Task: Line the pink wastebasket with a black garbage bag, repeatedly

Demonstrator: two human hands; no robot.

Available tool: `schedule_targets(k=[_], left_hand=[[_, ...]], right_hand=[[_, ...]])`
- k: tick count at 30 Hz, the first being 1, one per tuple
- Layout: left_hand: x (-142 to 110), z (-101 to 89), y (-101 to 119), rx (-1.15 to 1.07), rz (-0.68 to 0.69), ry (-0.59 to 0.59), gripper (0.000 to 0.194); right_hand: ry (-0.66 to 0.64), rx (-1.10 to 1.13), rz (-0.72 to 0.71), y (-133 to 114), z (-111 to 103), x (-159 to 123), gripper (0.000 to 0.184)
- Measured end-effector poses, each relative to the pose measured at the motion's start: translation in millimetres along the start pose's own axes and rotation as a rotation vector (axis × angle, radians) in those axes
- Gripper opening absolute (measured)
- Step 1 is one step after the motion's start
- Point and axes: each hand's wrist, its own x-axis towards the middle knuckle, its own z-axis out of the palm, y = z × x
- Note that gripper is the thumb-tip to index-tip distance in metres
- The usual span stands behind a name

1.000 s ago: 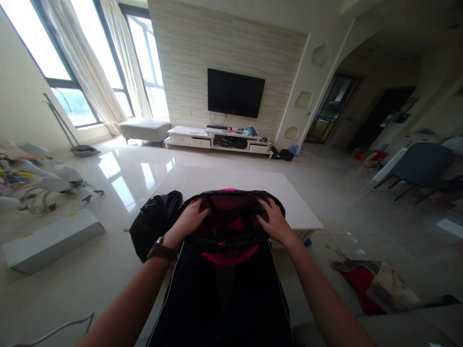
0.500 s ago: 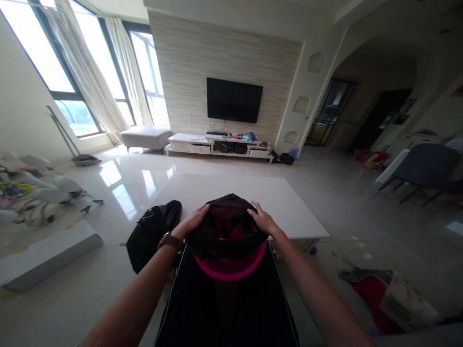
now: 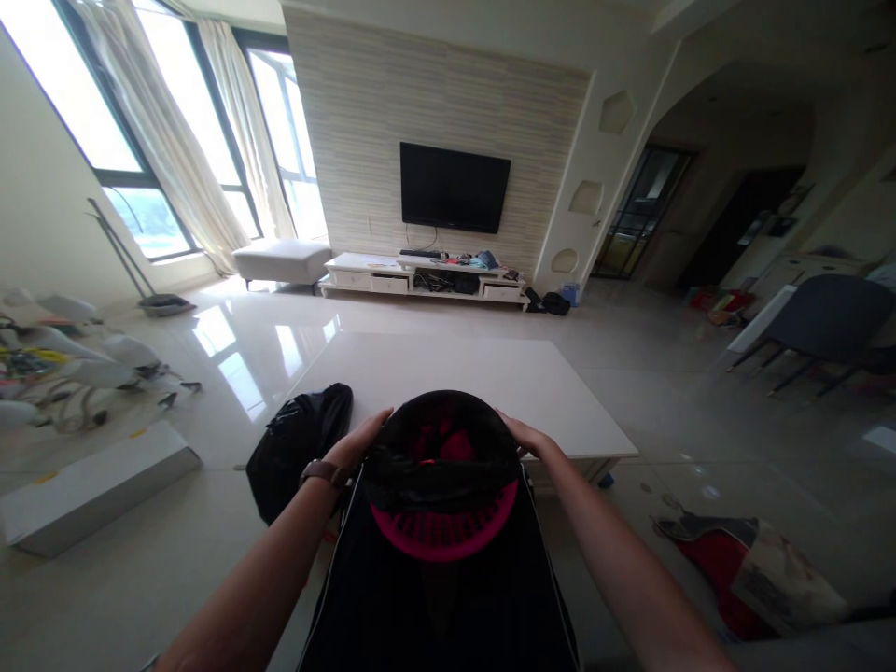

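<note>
A pink slatted wastebasket stands close against my body, tilted so that its mouth shows. A black trash bag lines it and is folded over the rim, with pink showing through inside. My left hand presses on the left side of the bagged rim, its fingers partly hidden behind the bag. On the opposite side, my right hand holds the bag against the rim, fingertips out of sight. A full-looking black plastic bag lies left of my left forearm.
A white low table is in front of the basket. On the left floor lies a long white box; white equipment parts are behind it. Red and beige fabric lies at right. A TV stand lines the far wall.
The bag's mouth has become rounder and wider, its far edge now drawn over the rim. Both hands have slid down and outward along the sides, and more of the basket's pink slats show.
</note>
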Motion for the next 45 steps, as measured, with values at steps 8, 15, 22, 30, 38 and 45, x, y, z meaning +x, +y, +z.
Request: schedule_targets(k=[8, 15, 22, 30, 38, 45], left_hand=[[-131.1, 15.3, 5.6, 0.472, 0.428, 0.029, 0.046], [-191.8, 32.2, -20.2, 0.627, 0.455, -0.071, 0.028], [-212.2, 44.9, -36.4, 0.642, 0.384, -0.122, 0.023], [-215.1, 64.3, -42.9, 0.438, 0.170, 0.154, 0.024], [-196.4, 71.0, -39.5, 0.381, 0.193, 0.022, 0.026], [-180.3, 74.0, -59.2, 0.435, 0.094, -0.096, 0.032]], right_hand=[[0.616, -0.525, -0.808, 49.3, 56.4, -99.0, 0.038], [0.448, -0.640, -0.782, 94.7, 96.1, -140.2, 0.011], [0.378, -0.643, -0.672, 116.6, 114.6, -150.2, 0.010], [0.504, -0.498, -0.573, 110.8, 123.6, -148.4, 0.020], [0.442, -0.551, -0.467, 105.0, 127.5, -139.3, 0.036], [0.394, -0.461, -0.385, 107.9, 126.4, -115.8, 0.044]])
